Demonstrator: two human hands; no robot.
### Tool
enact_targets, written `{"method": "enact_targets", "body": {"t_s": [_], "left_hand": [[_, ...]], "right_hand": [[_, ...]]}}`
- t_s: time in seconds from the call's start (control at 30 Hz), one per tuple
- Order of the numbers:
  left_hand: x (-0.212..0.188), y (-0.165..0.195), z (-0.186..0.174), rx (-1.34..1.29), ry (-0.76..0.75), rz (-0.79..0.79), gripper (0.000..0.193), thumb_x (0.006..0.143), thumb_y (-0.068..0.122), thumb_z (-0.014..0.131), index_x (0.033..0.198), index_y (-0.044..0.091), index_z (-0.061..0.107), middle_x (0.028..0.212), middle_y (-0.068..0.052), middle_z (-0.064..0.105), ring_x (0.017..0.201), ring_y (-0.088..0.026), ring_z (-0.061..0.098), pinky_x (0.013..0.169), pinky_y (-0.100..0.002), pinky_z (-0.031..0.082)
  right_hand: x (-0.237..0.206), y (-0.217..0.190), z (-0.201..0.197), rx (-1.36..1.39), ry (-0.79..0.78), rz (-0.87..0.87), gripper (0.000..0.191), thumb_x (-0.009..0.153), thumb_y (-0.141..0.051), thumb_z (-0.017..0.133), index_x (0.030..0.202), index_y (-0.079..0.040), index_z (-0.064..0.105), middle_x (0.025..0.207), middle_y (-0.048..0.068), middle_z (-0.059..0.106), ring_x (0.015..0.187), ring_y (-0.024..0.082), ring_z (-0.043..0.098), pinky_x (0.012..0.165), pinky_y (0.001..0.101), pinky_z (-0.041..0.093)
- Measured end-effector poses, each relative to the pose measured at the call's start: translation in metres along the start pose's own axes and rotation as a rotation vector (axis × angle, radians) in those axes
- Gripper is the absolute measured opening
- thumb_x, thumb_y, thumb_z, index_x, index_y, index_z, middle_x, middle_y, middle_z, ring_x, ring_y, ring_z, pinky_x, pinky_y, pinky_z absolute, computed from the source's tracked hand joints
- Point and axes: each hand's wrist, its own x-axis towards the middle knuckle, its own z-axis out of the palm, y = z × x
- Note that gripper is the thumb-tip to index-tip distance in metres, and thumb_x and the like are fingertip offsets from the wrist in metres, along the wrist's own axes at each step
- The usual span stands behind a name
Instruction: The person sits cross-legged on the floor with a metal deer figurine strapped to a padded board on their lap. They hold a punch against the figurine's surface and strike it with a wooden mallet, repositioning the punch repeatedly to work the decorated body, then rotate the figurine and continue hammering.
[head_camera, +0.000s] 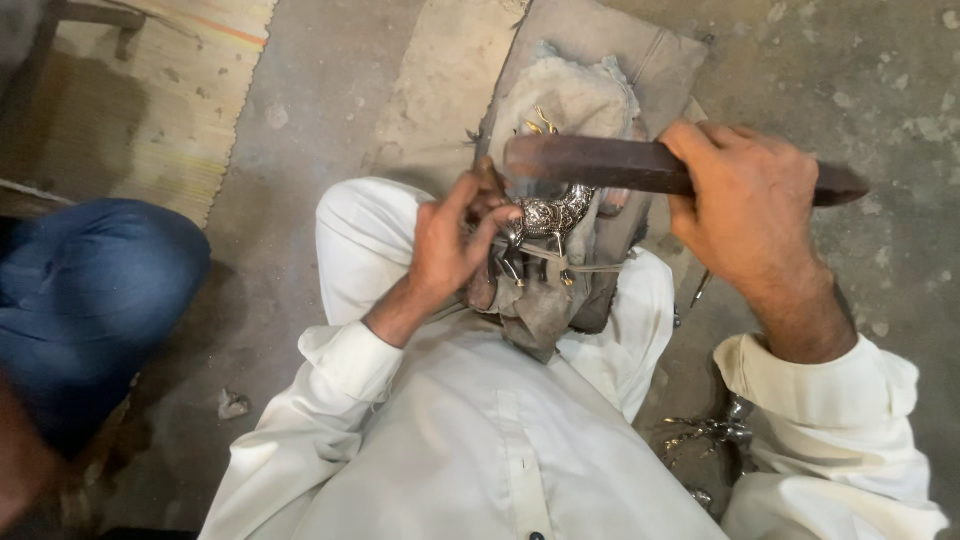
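Closest in, the person sits on the floor in a loose white cotton shirt (470, 440) with both sleeves reaching forward, and a small pile of shiny silver-coloured metal figurines (712, 435) lies on the ground at about four o'clock from their lap. Just past the white-trousered knees, a worn grey-brown padded cloth block (545, 300) rests across the legs as a work surface. The left hand (450, 245) sits at nine o'clock of that block, its fingers (495, 222) pinched together on a small silver-coloured metal animal figurine with thin legs (548, 222), pressing it down against the padding. Directly above the figurine, toward twelve o'clock, the right hand (745, 205) is wrapped tight around a long dark reddish-brown flat bar (590, 162), fingers closed fully about it, with the bar lying crosswise and its far end jutting out past the hand toward three o'clock. The bar hangs just over the figurine; whether they touch I cannot tell. At nine o'clock, another person's knee in blue trousers (90, 290) edges in. Farther off, the dusty grey concrete floor (330, 110) spreads out, with a pale woven straw mat (190, 90) at eleven o'clock.
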Motion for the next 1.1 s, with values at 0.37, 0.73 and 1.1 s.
{"method": "enact_targets", "body": {"t_s": [0.37, 0.73, 1.1], "left_hand": [[0.026, 0.012, 0.0, -0.098, -0.274, 0.084, 0.031, 0.095, 0.013, 0.078, 0.119, 0.004, 0.059, 0.098, -0.012, 0.078, 0.088, -0.021, 0.08, 0.073, -0.033, 0.061], [0.035, 0.009, 0.016, 0.161, -0.351, 0.325, 0.026, 0.099, 0.021, 0.074, 0.113, 0.009, 0.056, 0.089, -0.015, 0.073, 0.08, -0.039, 0.07, 0.064, -0.046, 0.053], [0.034, 0.008, 0.019, 0.256, -0.368, 0.301, 0.026, 0.098, 0.021, 0.073, 0.114, 0.009, 0.057, 0.078, -0.013, 0.072, 0.069, -0.039, 0.068, 0.055, -0.047, 0.05]], "right_hand": [[-0.036, 0.012, 0.042, 0.534, -0.227, 0.459, 0.036, 0.088, -0.033, 0.084, 0.105, -0.007, 0.067, 0.066, 0.008, 0.063, 0.056, 0.021, 0.063, 0.054, 0.0361, 0.047], [-0.063, 0.021, 0.058, 0.437, 0.02, 0.446, 0.032, 0.094, -0.031, 0.085, 0.105, -0.007, 0.067, 0.071, 0.009, 0.061, 0.06, 0.025, 0.062, 0.059, 0.0379, 0.045], [-0.059, 0.029, 0.036, 0.088, 0.203, 0.179, 0.024, 0.085, 0.002, 0.075, 0.105, -0.008, 0.068, 0.095, 0.008, 0.066, 0.087, 0.031, 0.061, 0.076, 0.0396, 0.045]]}}
